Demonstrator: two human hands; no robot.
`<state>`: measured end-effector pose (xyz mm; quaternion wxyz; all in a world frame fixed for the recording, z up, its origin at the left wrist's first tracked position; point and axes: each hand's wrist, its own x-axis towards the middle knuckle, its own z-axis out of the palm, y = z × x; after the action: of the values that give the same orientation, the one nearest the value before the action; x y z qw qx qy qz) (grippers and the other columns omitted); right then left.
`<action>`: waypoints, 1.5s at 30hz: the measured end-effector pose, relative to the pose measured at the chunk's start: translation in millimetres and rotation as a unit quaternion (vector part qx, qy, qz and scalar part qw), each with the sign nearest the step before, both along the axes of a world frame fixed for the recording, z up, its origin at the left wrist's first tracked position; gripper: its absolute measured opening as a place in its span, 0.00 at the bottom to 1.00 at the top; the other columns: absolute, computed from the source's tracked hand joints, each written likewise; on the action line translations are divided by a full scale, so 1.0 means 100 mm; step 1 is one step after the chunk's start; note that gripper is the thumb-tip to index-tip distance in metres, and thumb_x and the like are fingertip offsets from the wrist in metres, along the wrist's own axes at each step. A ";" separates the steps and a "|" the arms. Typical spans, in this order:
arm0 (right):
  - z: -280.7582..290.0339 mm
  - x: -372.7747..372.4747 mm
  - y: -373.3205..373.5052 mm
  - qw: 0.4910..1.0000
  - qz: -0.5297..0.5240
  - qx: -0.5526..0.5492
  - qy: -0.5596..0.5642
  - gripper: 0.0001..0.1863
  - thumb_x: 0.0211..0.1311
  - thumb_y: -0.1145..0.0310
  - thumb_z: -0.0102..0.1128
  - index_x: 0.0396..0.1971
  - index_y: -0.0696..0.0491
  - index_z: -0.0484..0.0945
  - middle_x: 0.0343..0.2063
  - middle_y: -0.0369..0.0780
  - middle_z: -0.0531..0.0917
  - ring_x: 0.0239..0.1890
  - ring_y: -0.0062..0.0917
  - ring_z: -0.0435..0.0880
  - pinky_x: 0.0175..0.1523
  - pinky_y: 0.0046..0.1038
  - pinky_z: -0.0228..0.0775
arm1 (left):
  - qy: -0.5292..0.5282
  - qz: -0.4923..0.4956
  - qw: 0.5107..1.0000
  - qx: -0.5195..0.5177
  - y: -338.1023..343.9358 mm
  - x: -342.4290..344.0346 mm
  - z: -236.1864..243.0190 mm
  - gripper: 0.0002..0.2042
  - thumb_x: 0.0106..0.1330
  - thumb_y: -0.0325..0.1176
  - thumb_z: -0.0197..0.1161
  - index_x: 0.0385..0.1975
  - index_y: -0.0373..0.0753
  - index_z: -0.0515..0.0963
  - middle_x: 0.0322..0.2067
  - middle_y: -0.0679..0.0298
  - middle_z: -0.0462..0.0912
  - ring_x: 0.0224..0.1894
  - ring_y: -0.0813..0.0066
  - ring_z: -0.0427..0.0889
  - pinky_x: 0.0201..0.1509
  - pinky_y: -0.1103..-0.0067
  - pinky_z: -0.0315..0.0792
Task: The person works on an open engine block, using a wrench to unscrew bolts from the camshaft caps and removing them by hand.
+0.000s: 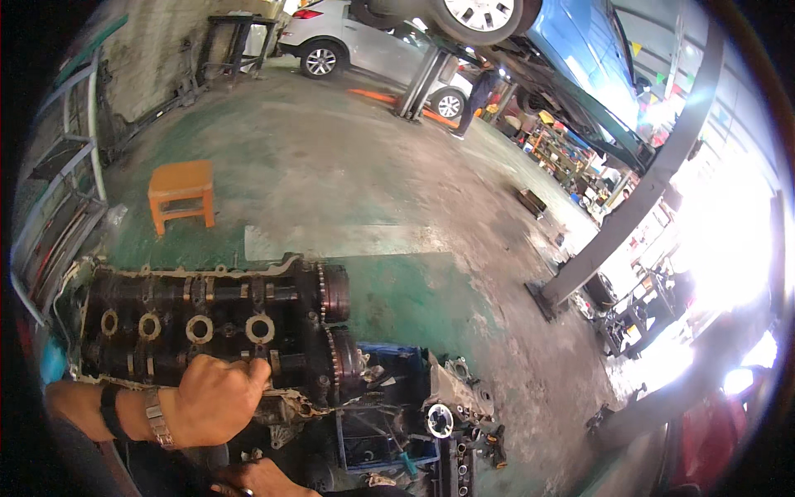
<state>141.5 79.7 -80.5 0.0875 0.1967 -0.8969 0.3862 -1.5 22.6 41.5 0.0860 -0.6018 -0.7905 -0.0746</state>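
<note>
An engine cylinder head (224, 308) with dark camshafts and toothed sprockets (334, 298) lies in front of me, its surface oily. Over its near edge is my left hand (217, 399), closed, knuckles up, a metal watch (157, 418) on its wrist. Whatever those fingers hold is hidden beneath them. Lower down, at the picture's bottom edge, my right hand (267, 479) shows only in part, below the left one. Its fingers are curled in shadow near a dark part that I cannot make out.
A blue crate (341, 443) of tools and parts stands right of the engine, beside metal castings (454, 389). An orange stool (181, 184) is farther off. A slanting lift post (609, 228), a raised blue car (580, 58), a silver car (364, 45) and another person (478, 95) are beyond.
</note>
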 end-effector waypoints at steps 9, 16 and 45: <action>0.05 -0.07 0.07 0.996 -0.003 -0.085 0.002 0.15 0.54 0.59 0.64 0.19 0.56 0.79 0.17 0.47 0.76 0.20 0.44 0.74 0.26 0.39 0.62 | -0.024 -0.024 0.999 0.024 0.01 -0.07 -0.03 0.15 0.52 0.28 0.59 0.39 0.28 0.74 0.17 0.60 0.78 0.17 0.69 0.80 0.18 0.75 0.71; 0.13 -0.12 0.14 0.991 -0.023 -0.115 0.058 0.11 0.53 0.62 0.63 0.22 0.55 0.79 0.23 0.47 0.79 0.24 0.44 0.77 0.29 0.42 0.66 | -0.035 -0.094 0.995 -0.011 0.04 -0.13 0.01 0.22 0.50 0.27 0.60 0.46 0.24 0.73 0.16 0.59 0.78 0.17 0.69 0.81 0.16 0.76 0.70; -0.68 0.23 0.47 0.886 -0.288 -0.311 -0.187 0.13 0.67 0.65 0.52 0.38 0.59 0.80 0.23 0.47 0.78 0.27 0.22 0.77 0.31 0.28 0.69 | -0.110 -0.143 0.980 0.088 0.02 -0.27 -0.19 0.09 0.54 0.29 0.58 0.29 0.30 0.70 0.15 0.52 0.79 0.19 0.58 0.83 0.18 0.69 0.73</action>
<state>164.2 126.6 -148.7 0.0824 -0.1838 -0.7476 0.6329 -28.9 24.3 22.3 0.0394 -0.6870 -0.6912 -0.2209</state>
